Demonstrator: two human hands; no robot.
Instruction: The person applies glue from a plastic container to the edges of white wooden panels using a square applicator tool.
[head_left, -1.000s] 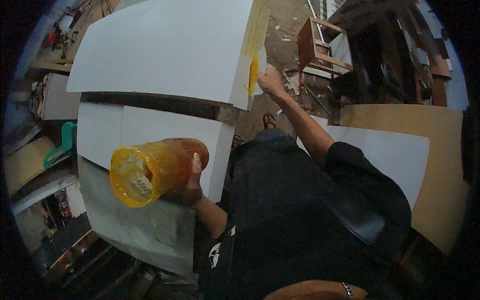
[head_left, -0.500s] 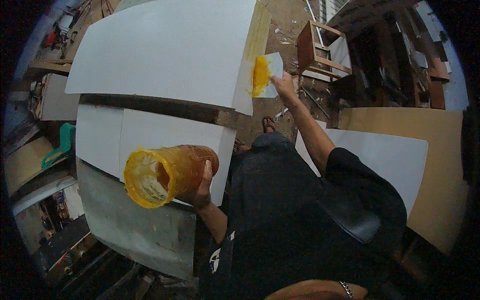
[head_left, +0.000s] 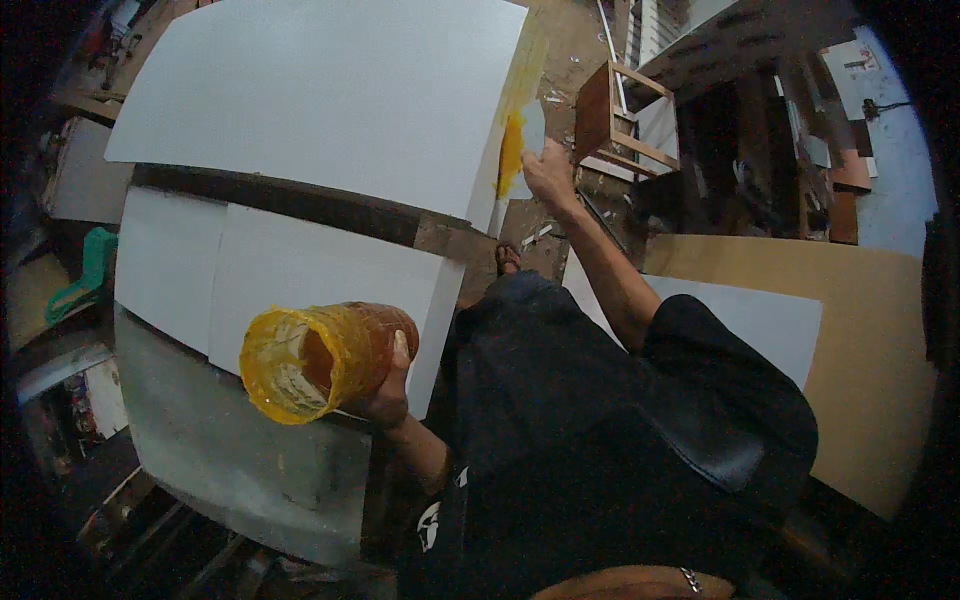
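My left hand (head_left: 386, 398) is wrapped round an amber plastic jar (head_left: 365, 345), tipped on its side with its mouth to the left. Thick yellow glue coats its rim, and the inside wall is smeared. In my right hand (head_left: 550, 178) is a thin pale spreader sheet (head_left: 533, 128), its left edge loaded with yellow glue (head_left: 511, 150). That edge lies against or very close to the right side of a large white panel (head_left: 320, 100). A yellowish smear runs along the far part of that side strip (head_left: 518, 78).
White boards (head_left: 320, 265) and a grey-green sheet (head_left: 240, 440) lie below the large panel. To the right are a small wooden frame (head_left: 595, 110), a white sheet (head_left: 745, 320) and a tan board (head_left: 870, 340). A green plastic piece (head_left: 95, 265) is at far left. Scraps litter the floor.
The spreader now appears more edge-on against the panel's side, with my right hand slightly lower. The jar sits a little further left and lower, while the whole view has shifted somewhat.
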